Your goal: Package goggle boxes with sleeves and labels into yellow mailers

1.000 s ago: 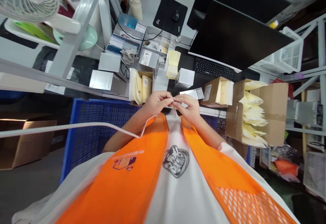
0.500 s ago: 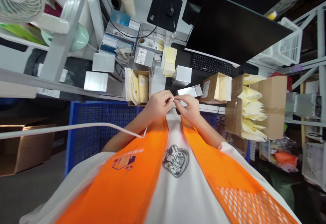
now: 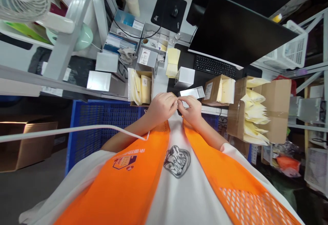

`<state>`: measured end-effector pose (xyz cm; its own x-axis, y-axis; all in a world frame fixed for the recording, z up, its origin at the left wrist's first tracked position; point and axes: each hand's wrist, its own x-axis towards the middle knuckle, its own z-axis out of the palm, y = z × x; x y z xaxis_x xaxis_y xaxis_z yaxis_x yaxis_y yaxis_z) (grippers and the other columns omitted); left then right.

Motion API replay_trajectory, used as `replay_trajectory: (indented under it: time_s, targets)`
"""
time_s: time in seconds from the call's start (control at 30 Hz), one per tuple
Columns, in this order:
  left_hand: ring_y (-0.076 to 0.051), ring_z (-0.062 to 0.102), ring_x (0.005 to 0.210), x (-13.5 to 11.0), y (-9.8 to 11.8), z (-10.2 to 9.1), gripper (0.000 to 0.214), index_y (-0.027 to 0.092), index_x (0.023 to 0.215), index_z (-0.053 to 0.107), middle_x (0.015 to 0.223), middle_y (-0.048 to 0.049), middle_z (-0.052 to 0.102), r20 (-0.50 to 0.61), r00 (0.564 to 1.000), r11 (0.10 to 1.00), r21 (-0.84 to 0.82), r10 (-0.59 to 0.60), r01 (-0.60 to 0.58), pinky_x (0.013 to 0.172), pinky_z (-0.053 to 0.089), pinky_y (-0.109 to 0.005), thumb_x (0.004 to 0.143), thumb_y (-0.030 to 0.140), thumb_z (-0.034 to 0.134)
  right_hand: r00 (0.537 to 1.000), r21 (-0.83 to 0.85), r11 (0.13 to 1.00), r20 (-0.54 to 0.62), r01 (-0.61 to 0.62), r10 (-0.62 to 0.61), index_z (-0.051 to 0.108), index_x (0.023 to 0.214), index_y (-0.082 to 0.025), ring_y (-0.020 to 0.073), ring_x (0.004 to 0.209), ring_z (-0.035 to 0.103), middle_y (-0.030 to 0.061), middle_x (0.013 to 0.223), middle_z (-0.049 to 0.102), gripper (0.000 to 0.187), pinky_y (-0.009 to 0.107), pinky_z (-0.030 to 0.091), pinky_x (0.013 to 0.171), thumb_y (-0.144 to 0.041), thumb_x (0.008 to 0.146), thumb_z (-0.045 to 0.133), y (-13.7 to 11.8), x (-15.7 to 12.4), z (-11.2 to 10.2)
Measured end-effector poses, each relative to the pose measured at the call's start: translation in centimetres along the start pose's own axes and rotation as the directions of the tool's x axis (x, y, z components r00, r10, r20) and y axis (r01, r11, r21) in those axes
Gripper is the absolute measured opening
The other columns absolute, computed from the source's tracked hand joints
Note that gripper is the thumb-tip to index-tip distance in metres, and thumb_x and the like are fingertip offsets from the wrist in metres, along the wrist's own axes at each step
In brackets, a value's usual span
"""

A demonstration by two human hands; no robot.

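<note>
A small pale thing point(image 3: 177, 99) sits pinched between our two hands, just above the near table point(image 3: 164, 78) edge. Our left hand point(image 3: 163, 105) and right hand point(image 3: 191, 107) each close a tight grip on it, fingertips touching. We think the fiddly work is unfinished. A silver box point(image 3: 192, 92) lies just beyond.

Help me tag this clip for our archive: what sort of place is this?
Probably a packing station in a small warehouse: cartons of cream pouches, small silver boxes, a blue crate, and a monitor with keyboard.
</note>
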<state>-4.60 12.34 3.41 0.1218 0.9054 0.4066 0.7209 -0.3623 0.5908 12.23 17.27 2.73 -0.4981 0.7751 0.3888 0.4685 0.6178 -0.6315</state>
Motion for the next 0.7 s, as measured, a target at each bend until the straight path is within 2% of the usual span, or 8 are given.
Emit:
replay_trajectory:
  time_s: [0.33, 0.5, 0.7]
  targets:
    - [-0.021, 0.063, 0.08, 0.02, -0.22, 0.17, 0.021, 0.016, 0.085, 0.066, 0.084, -0.008, 0.071, -0.018, 0.999, 0.996, -0.082, -0.03, 0.029, 0.074, 0.044, -0.034, 0.097, 0.015, 0.048, 0.997, 0.055, 0.997, 0.051, 0.058, -0.06, 0.074, 0.095, -0.022, 0.0183, 0.083, 0.072, 0.005, 0.09, 0.078, 0.018, 0.034, 0.058, 0.08, -0.028, 0.099, 0.057, 0.5, 0.44, -0.59]
    - [-0.022, 0.063, 0.081, 0.05, -0.08, 0.25, 0.025, 0.015, 0.088, 0.066, 0.084, -0.0095, 0.07, -0.03, 0.999, 0.999, -0.04, -0.033, 0.032, 0.074, 0.043, -0.035, 0.101, 0.018, 0.045, 0.992, 0.035, 0.994, 0.069, 0.103, -0.105, 0.073, 0.098, -0.022, 0.0189, 0.086, 0.072, 0.0058, 0.091, 0.077, 0.02, 0.035, 0.057, 0.082, -0.028, 0.102, 0.054, 0.65, 0.58, -0.88]
    - [-0.021, 0.061, 0.075, -0.24, 0.46, 0.33, 0.025, 0.017, 0.08, 0.063, 0.077, -0.0075, 0.068, -0.055, 0.998, 0.999, 0.023, -0.043, 0.045, 0.071, 0.041, -0.035, 0.098, 0.018, 0.047, 0.986, 0.001, 0.99, 0.09, 0.142, -0.142, 0.071, 0.099, -0.021, 0.0192, 0.085, 0.069, 0.0061, 0.09, 0.076, 0.02, 0.036, 0.054, 0.083, -0.025, 0.102, 0.051, 0.64, 0.27, -0.72]
